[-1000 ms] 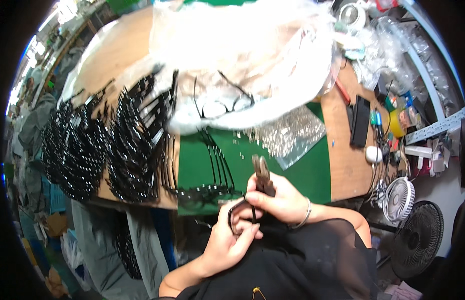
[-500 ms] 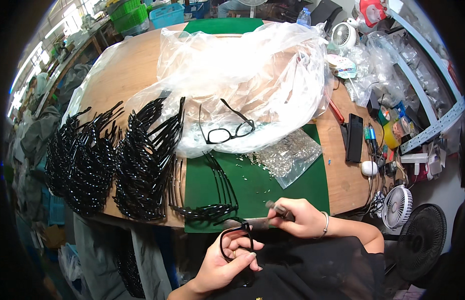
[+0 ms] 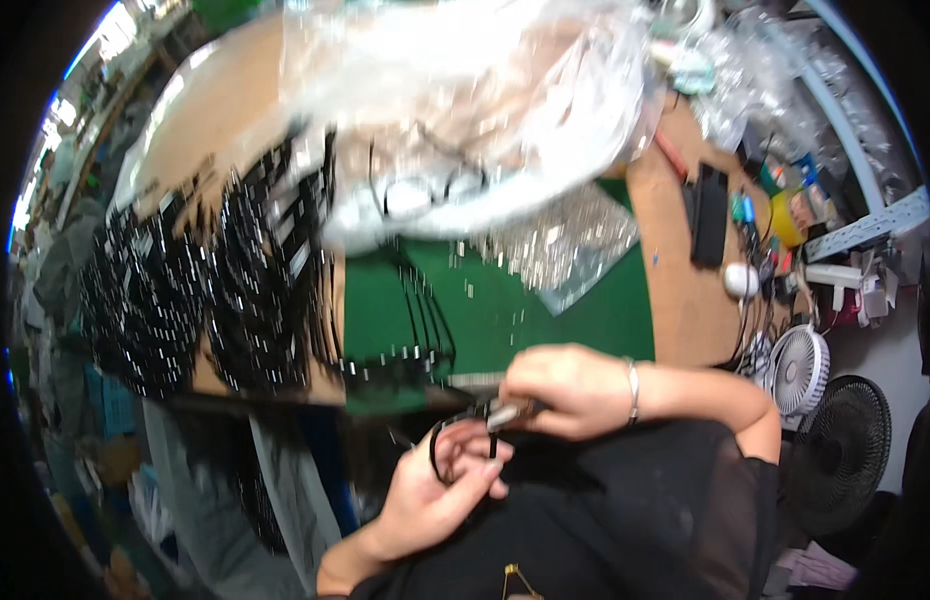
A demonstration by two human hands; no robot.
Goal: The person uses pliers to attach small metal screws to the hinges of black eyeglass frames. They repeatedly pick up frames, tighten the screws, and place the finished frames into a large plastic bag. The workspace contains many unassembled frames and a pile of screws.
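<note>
Our right hand now sits closer to our left hand than in the earlier frame, with the pliers at the upper edge of the black glasses frame. We wrap the right fingers around the pliers and half-curl the left around the frame, below the green mat. Blur hides whether the 2 touch. At left we see 2 dark piles of glasses.

We see metal pliers and a plastic-looking frame. The heaped frames look glossy, our mat matt, the table smooth wood.
</note>
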